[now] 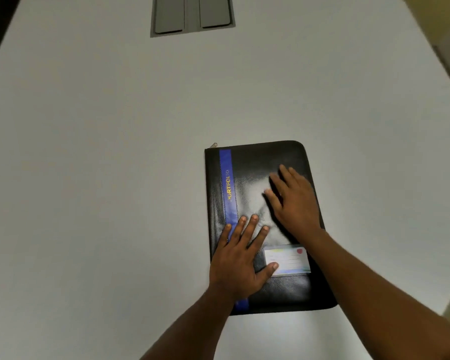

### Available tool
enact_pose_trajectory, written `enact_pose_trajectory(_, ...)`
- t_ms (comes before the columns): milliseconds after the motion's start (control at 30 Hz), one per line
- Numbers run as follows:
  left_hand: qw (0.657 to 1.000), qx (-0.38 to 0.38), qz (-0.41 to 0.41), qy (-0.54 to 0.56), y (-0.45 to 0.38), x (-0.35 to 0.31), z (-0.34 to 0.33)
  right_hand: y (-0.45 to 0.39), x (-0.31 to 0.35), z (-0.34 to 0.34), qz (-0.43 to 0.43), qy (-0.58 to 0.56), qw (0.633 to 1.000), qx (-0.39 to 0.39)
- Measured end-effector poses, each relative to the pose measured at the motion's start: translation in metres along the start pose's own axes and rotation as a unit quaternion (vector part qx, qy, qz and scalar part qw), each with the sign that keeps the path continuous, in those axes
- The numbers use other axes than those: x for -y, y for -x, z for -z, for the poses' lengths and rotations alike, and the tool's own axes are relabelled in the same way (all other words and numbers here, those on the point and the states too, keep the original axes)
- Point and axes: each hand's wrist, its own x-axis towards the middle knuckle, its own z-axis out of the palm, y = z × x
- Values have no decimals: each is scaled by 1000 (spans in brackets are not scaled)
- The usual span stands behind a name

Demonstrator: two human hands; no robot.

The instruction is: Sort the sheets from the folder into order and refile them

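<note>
A black zipped portfolio folder (257, 162) lies closed on the white table (102, 152), slightly right of centre. A blue stripe (226, 178) with yellow lettering runs down its left side, and a small card label (292, 258) sits in a window low on the cover. The zip pull (214, 145) shows at the top left corner. My left hand (238, 258) lies flat on the lower left of the cover, fingers spread, thumb touching the label. Flat on the cover's upper right rests my right hand (292, 198), fingers straight. No sheets are visible.
A grey recessed panel (192, 15) with two lids is set into the table at the far edge. The table's curved edges run along the left and right sides of the view.
</note>
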Motion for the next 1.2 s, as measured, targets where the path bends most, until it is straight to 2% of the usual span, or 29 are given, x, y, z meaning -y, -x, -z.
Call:
enact_pose_trajectory(100,1000,-5,5,-1,0,-1,2,48,-15,8,-44,60,996,41)
enact_pose_trajectory(267,999,13,33,-18,1,-4,2,63,-15,9,-54,67,992,88)
enact_pose_trajectory(633,996,26,47,-75,-22,25,9,24,3,9,-42,52,989,134)
enact_pose_trajectory(933,996,36,35,-80,-43,41,19,-3,13,11,-51,86,977,190)
enact_pose_trajectory(1067,996,28,70,-56,-39,36,36,4,23,29,-20,82,975,207)
enact_pose_trajectory(1200,991,48,121,-39,-27,35,59,12,37,53,-25,50,973,222)
